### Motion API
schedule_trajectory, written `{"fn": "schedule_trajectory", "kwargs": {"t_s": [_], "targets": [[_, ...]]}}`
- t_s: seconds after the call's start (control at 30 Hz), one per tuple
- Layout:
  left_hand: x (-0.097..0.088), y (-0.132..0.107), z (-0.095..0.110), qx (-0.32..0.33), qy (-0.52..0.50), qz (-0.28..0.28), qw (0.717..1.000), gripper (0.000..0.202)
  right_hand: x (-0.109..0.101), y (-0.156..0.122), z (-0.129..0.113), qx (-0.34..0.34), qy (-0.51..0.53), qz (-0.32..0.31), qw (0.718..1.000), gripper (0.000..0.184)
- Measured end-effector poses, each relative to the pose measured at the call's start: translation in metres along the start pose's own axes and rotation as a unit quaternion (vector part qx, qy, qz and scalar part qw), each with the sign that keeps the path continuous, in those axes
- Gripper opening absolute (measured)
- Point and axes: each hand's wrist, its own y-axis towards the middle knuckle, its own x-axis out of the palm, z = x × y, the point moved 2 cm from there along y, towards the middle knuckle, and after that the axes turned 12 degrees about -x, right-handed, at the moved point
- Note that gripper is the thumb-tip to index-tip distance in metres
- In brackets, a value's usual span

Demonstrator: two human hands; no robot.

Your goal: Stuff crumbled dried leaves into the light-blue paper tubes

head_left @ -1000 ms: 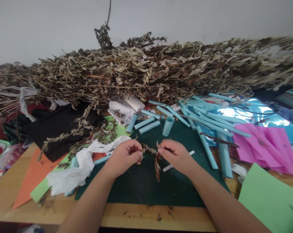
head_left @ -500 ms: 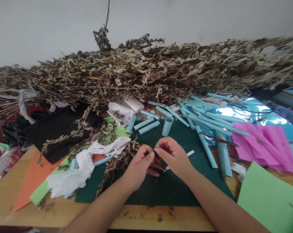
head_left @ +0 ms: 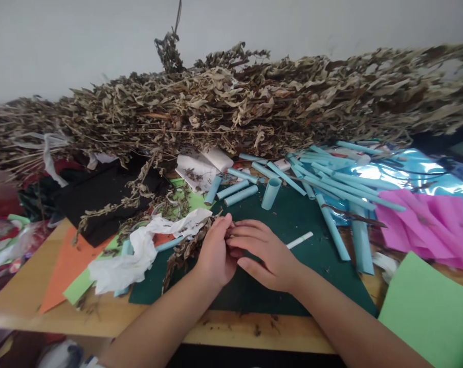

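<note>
My left hand (head_left: 216,253) is cupped above the dark green mat (head_left: 292,220), its fingers curled; what lies in its palm is hidden. My right hand (head_left: 267,253) reaches across with fingers stretched against the left palm and thumb apart. Close by the left wrist lies a clump of brown dried leaves (head_left: 181,260). Behind the hands a short light-blue paper tube (head_left: 271,193) stands upright, and several filled blue paper rolls (head_left: 242,195) lie beside it. A thin white stick with green marks (head_left: 299,240) rests on the mat, right of my right hand.
A long heap of dried leafy stalks (head_left: 231,110) spans the back by the wall. Crumpled white tissue (head_left: 119,268) and orange paper (head_left: 68,266) lie left. Right are piled blue paper tubes (head_left: 342,179), pink paper (head_left: 426,225) and a light-green sheet (head_left: 431,312).
My fingertips were pinched together over bits of dried leaf; now the left hand is cupped and the right fingers lie stretched against it. The whole view has shifted slightly.
</note>
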Motion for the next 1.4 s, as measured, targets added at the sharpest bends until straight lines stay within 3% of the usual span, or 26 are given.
{"fn": "schedule_trajectory", "kwargs": {"t_s": [0.13,0.2,0.27,0.33,0.43,0.5,0.57,0.6,0.67,0.73,0.8,0.87,0.93,1.07,1.17,1.27,1.33,1.4], "targets": [[0.002,-0.011,0.020,0.029,-0.092,-0.065,0.993,0.027,-0.014,-0.003,0.001,0.044,0.044,0.095,0.994,0.029],[-0.003,-0.021,0.030,0.012,-0.108,-0.067,0.992,0.022,-0.027,-0.006,0.006,0.099,0.029,0.156,0.982,0.025],[-0.013,-0.035,0.036,-0.012,-0.101,-0.064,0.993,0.018,-0.040,-0.009,0.007,0.151,-0.017,0.165,0.975,0.023],[-0.030,-0.052,0.037,0.008,-0.081,-0.082,0.993,0.018,-0.049,-0.015,0.001,0.173,-0.091,0.102,0.975,0.022],[-0.064,-0.078,0.026,0.067,-0.001,-0.102,0.993,0.004,-0.045,-0.032,-0.023,0.124,-0.197,-0.027,0.972,0.020],[-0.090,-0.092,0.013,0.106,0.071,-0.046,0.991,0.015,-0.032,-0.050,-0.041,0.082,-0.222,-0.097,0.967,0.020],[-0.113,-0.102,0.001,0.183,0.174,0.025,0.967,0.033,-0.015,-0.069,-0.053,0.098,-0.233,-0.152,0.955,0.023],[-0.120,-0.106,-0.005,0.218,0.260,0.071,0.938,0.036,-0.008,-0.078,-0.057,0.117,-0.246,-0.168,0.947,0.026],[-0.125,-0.107,-0.016,0.257,0.471,0.130,0.834,0.032,0.005,-0.094,-0.058,0.155,-0.276,-0.182,0.931,0.033],[-0.116,-0.101,-0.026,0.261,0.656,0.132,0.696,0.022,0.013,-0.102,-0.056,0.171,-0.294,-0.180,0.923,0.038],[-0.102,-0.090,-0.034,0.252,0.759,0.110,0.590,0.031,0.018,-0.105,-0.054,0.166,-0.298,-0.167,0.925,0.039],[-0.087,-0.078,-0.038,0.216,0.808,0.103,0.538,0.048,0.021,-0.104,-0.054,0.155,-0.302,-0.148,0.929,0.038],[-0.075,-0.067,-0.037,0.194,0.834,0.092,0.508,0.059,0.023,-0.104,-0.055,0.145,-0.304,-0.129,0.933,0.037],[-0.063,-0.051,-0.035,0.180,0.863,0.045,0.469,0.023,0.026,-0.107,-0.057,0.130,-0.305,-0.101,0.938,0.036],[-0.064,-0.043,-0.036,0.195,0.863,0.020,0.465,0.018,0.027,-0.109,-0.057,0.127,-0.306,-0.097,0.939,0.034],[-0.067,-0.041,-0.035,0.197,0.837,0.016,0.511,0.017,0.029,-0.107,-0.057,0.143,-0.307,-0.108,0.935,0.034],[-0.070,-0.045,-0.033,0.183,0.782,0.021,0.595,0.015,0.029,-0.104,-0.058,0.155,-0.314,-0.116,0.930,0.036],[-0.073,-0.051,-0.029,0.139,0.652,0.002,0.745,0.015,0.028,-0.102,-0.059,0.164,-0.324,-0.124,0.923,0.037]]}}
